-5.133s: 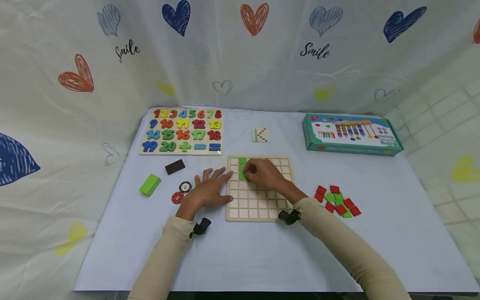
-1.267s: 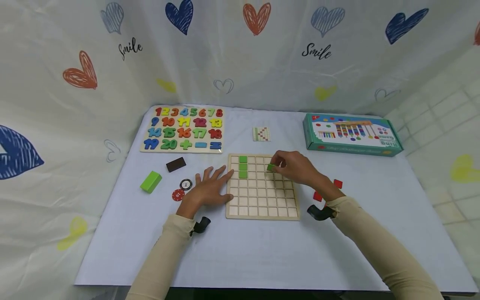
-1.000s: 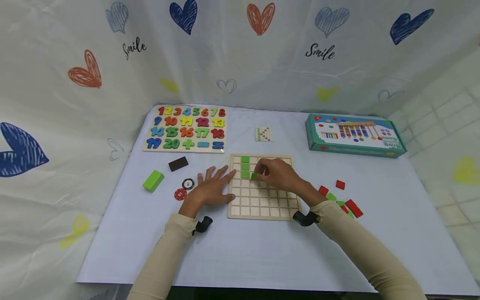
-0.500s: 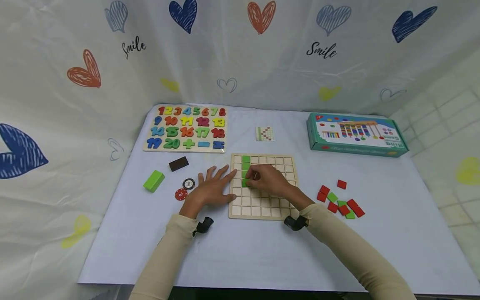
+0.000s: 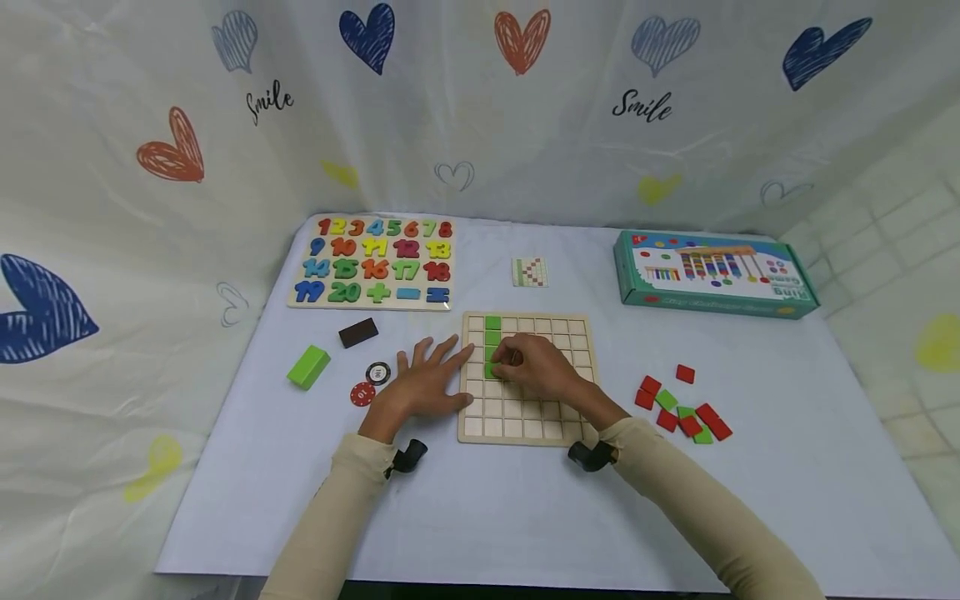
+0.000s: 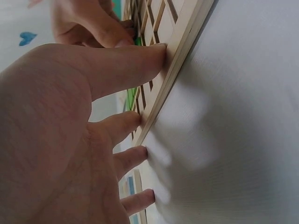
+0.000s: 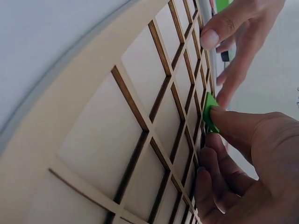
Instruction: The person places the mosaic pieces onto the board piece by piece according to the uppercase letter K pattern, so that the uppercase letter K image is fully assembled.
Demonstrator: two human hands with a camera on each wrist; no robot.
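Observation:
A wooden grid board (image 5: pixel 522 430) lies on the white-covered table. Green square tiles (image 5: pixel 492 323) fill the upper cells of its second column from the left. My right hand (image 5: pixel 536 367) pinches another green tile (image 7: pixel 210 112) between thumb and fingers, at the fourth cell down. In the right wrist view that tile stands tilted over the grid. My left hand (image 5: pixel 423 387) is spread, thumb (image 6: pixel 156 56) and index fingertip resting on the board's left border, the other fingers toward the cloth beside it. The right hand hides some cells near the middle.
Red and green tiles (image 5: pixel 685 373) lie scattered right of the board. Behind stand a number puzzle (image 5: pixel 369 260), a small pattern card (image 5: pixel 530 272) and a green box (image 5: pixel 716 275). At left are a green block (image 5: pixel 308 367), a dark block (image 5: pixel 358 332) and two chips (image 5: pixel 363 394).
My right hand has brought a green tile from the right side to the cell under the column's earlier tiles. The scattered pile shows fewer green tiles. My left hand has stayed on the board's edge.

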